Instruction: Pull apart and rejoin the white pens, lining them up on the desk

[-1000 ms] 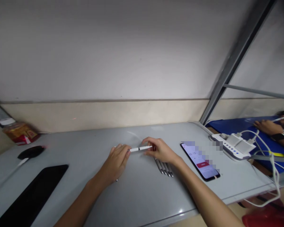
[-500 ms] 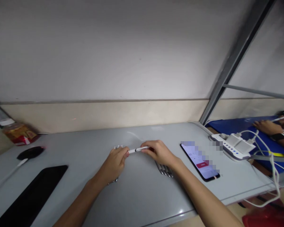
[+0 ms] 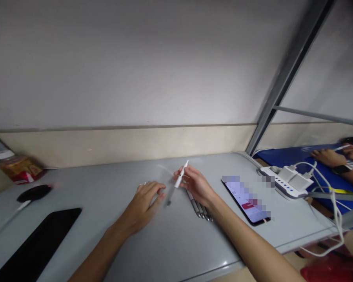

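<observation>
Over the middle of the grey desk, my right hand (image 3: pixel 194 182) grips a pen (image 3: pixel 181 176) between thumb and fingers. The pen is tilted, its narrow white end up and its lower, greyish end blurred. Several pens with silver tips (image 3: pixel 200 209) lie side by side beneath my right hand and wrist, partly hidden. Just left of the held pen, my left hand (image 3: pixel 145 203) hovers with thumb and fingers apart, touching no pen that I can see. Small white ends peek out beyond its knuckles; the rest of them is hidden.
A lit phone (image 3: pixel 247 201) and a power strip (image 3: pixel 282 182) with white cables are on the right. To the left are a dark tablet-like slab (image 3: pixel 38 246), a black round charger (image 3: pixel 34 193) and a bottle (image 3: pixel 20 167). Another person's hands (image 3: pixel 329 158) are at the far right.
My left hand has let go of the pen and its fingers have parted. My right hand has swung the pen from nearly level to a steep tilt.
</observation>
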`<state>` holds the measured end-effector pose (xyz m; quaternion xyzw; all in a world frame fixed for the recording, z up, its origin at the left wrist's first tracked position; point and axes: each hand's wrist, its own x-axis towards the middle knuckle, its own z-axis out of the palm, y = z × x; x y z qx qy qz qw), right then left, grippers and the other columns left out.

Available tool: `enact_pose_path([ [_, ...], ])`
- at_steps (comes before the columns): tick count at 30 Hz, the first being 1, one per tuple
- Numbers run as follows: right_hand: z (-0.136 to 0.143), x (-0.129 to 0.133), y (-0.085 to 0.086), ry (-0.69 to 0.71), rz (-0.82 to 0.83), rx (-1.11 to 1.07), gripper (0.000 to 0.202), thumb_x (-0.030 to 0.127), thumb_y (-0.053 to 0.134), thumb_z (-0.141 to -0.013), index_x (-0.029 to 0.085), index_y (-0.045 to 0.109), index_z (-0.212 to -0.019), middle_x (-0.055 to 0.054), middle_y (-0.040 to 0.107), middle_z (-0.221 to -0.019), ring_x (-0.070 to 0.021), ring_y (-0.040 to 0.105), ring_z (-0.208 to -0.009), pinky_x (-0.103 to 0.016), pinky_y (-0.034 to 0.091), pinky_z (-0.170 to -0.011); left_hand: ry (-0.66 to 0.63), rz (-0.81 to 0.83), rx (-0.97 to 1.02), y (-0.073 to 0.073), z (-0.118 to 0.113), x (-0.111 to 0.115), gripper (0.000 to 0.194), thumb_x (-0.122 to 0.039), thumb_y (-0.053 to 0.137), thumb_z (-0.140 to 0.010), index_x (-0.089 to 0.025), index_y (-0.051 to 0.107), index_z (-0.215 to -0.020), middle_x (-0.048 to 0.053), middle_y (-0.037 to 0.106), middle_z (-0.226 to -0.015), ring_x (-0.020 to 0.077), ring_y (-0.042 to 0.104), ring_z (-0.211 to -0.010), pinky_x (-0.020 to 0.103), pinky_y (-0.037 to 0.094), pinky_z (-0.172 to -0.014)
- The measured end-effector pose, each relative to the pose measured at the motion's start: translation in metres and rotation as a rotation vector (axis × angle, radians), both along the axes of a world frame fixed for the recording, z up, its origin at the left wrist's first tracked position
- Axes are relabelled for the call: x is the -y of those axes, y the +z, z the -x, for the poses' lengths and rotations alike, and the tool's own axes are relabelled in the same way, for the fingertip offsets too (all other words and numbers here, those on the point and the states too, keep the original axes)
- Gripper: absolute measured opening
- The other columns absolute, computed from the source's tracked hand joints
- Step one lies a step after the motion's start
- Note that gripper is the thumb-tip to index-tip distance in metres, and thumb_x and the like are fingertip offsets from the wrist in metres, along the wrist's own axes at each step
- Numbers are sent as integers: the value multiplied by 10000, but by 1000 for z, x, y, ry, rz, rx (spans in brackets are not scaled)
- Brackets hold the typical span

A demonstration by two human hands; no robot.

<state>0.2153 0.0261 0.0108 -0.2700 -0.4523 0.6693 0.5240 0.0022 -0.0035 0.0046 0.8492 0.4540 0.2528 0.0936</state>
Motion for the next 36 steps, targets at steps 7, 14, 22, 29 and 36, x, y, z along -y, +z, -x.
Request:
enact_pose_path([
  [7,-15,-11,-6,58,182,-395,348,297,617,-862,340,459,-1168,90,320,-584,-53,193,-414,-147,101,-368,295,-103,-162,-7,22,-14,240,-363,413,-925,-216,582,-1010,61,618,-1046,257,530,-994,408,403,-835],
  [14,-16,-9,-1,32,141,-341,360,324,617,-865,351,453,-1185,85,307,-607,-52,152,-431,-156,86,-381,374,-11,-263,-6,42,-23,238,-350,460,-872,-210,581,-1022,85,596,-1095,290,487,-1025,415,407,-800],
  [22,-15,-8,-2,48,113,-312,359,334,613,-865,357,450,-1184,83,305,-609,-56,158,-436,-155,88,-382,375,3,-245,-11,35,-20,273,-399,476,-859,-244,604,-1044,84,586,-1128,298,475,-1051,453,384,-835],
  [29,-14,-8,-3,62,106,-292,287,351,616,-865,327,463,-1107,86,301,-605,-55,148,-431,-159,80,-374,340,-34,-248,-18,29,-18,297,-434,447,-886,-255,583,-1080,82,587,-1137,294,463,-1065,460,351,-851],
  [36,-7,-4,-5,77,82,-161,272,408,613,-858,293,474,-1062,73,418,-628,-64,313,-465,-159,231,-416,322,-38,-209,-17,21,-14,300,-434,487,-871,-246,598,-1076,92,601,-1118,286,462,-1057,455,342,-867],
])
